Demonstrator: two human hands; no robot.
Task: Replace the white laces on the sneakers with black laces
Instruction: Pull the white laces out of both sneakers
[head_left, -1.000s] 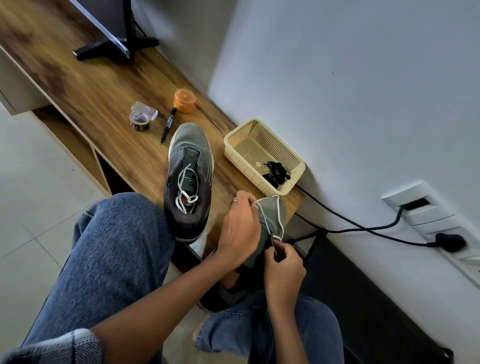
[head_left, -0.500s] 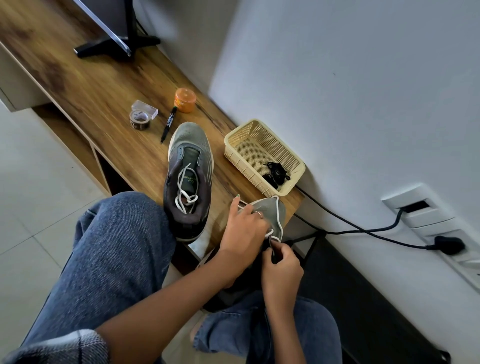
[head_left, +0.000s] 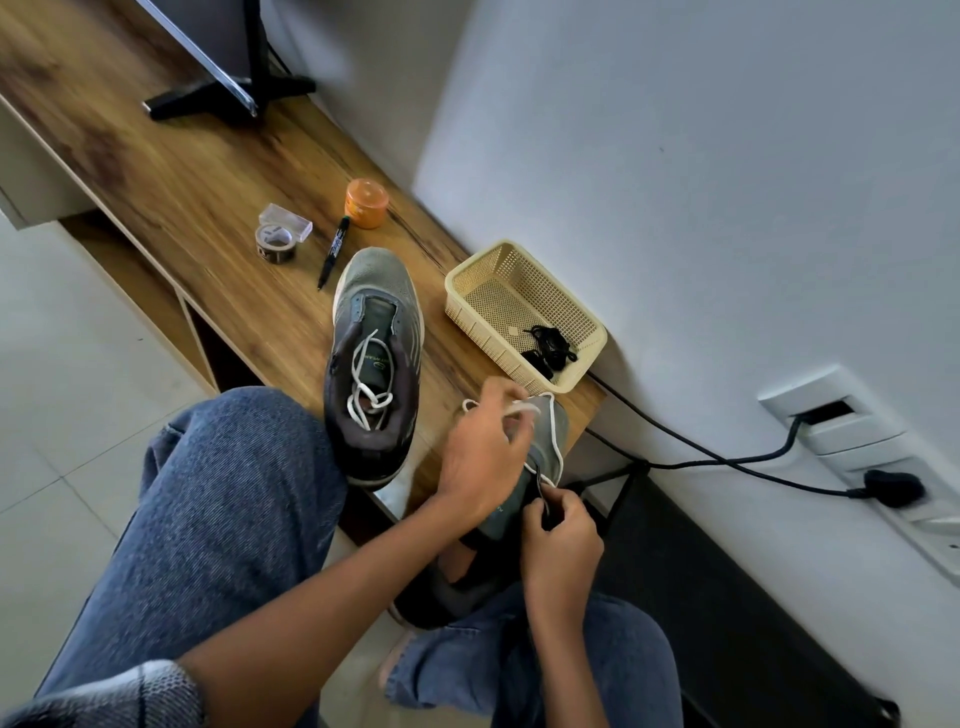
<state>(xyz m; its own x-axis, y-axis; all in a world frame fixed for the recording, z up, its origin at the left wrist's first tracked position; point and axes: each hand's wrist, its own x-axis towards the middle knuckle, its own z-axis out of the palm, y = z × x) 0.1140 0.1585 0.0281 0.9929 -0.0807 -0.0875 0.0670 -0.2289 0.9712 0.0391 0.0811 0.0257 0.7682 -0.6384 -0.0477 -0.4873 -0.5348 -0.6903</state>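
Sneaker in grey mesh (head_left: 375, 358) sits loosely laced on the wooden surface (head_left: 218, 171). Left hand (head_left: 480, 449) pinches the white lace (head_left: 553, 441) of the second grey sneaker (head_left: 545, 457), right hand (head_left: 563, 540) pinching lower down. Black laces (head_left: 548, 345) lie in the cream plastic basket (head_left: 470, 280).

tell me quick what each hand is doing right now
Left hand: fingers curled round the white lace, pulling it off the held sneaker.
Right hand: pinching the lace end at the sneaker's eyelets.
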